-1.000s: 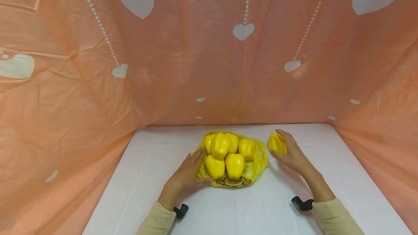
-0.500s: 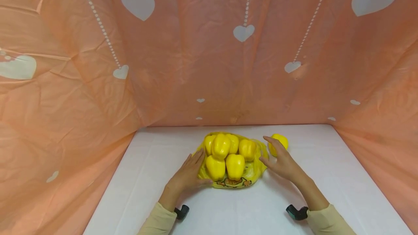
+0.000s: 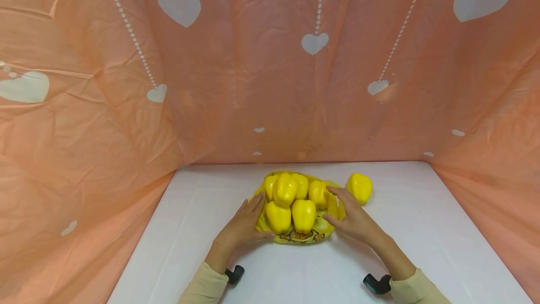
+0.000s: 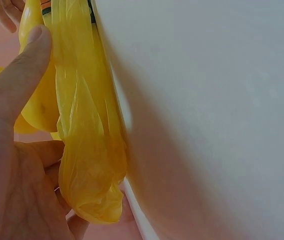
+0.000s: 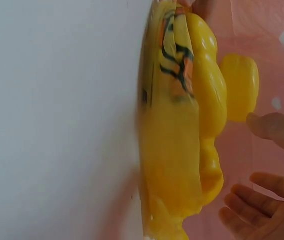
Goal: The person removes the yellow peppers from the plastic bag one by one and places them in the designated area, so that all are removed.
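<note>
Several glossy yellow bell peppers (image 3: 285,189) lie piled on a yellow plastic bag (image 3: 302,237) with a dark and orange print. My left hand (image 3: 243,224) rests at the bag's left side with straight fingers; in the left wrist view its thumb (image 4: 36,55) lies over the bag side near a pepper. My right hand (image 3: 356,219) is spread over the bag's right edge, beside the rightmost pepper of the pile (image 3: 318,194). Nothing is between its fingers, and in the right wrist view they stand apart from the peppers. A single pepper (image 3: 359,188) lies right of the bag.
A white-covered table (image 3: 202,201) bears everything. An orange-pink curtain (image 3: 270,83) with white hearts hangs behind it and along both sides. Black wrist cameras (image 3: 377,284) sit on both wrists, close to the tabletop.
My right hand has let go of the single pepper right of the bag and moved left to the bag's right edge. The left hand has stayed in place.
</note>
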Available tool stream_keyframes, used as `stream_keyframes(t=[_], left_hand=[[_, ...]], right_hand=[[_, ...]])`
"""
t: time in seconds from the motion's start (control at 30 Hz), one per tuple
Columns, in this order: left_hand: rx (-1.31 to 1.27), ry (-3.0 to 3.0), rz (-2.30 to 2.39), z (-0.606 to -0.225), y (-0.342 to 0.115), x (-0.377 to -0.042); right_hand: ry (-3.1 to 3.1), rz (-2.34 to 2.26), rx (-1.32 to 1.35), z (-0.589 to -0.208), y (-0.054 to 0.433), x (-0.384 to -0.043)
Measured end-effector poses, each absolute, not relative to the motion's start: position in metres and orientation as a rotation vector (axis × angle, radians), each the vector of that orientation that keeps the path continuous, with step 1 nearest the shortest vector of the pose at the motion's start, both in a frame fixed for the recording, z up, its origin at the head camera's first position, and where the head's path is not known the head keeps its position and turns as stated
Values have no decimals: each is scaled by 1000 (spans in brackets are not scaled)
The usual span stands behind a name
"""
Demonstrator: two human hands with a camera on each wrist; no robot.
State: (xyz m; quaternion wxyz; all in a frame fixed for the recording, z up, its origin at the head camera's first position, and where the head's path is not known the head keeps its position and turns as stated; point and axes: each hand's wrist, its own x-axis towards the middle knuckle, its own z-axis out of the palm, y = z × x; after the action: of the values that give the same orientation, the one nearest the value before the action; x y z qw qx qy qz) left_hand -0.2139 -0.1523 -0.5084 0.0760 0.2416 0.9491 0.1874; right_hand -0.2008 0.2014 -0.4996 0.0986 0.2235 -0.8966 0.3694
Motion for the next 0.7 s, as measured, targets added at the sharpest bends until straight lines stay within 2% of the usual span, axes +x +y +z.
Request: stream_keyframes(t=[0.7], left_hand=[[740,2832,597,-506,-151,-210]], right_hand=[[-2739,1142,662,-506,177,-190]])
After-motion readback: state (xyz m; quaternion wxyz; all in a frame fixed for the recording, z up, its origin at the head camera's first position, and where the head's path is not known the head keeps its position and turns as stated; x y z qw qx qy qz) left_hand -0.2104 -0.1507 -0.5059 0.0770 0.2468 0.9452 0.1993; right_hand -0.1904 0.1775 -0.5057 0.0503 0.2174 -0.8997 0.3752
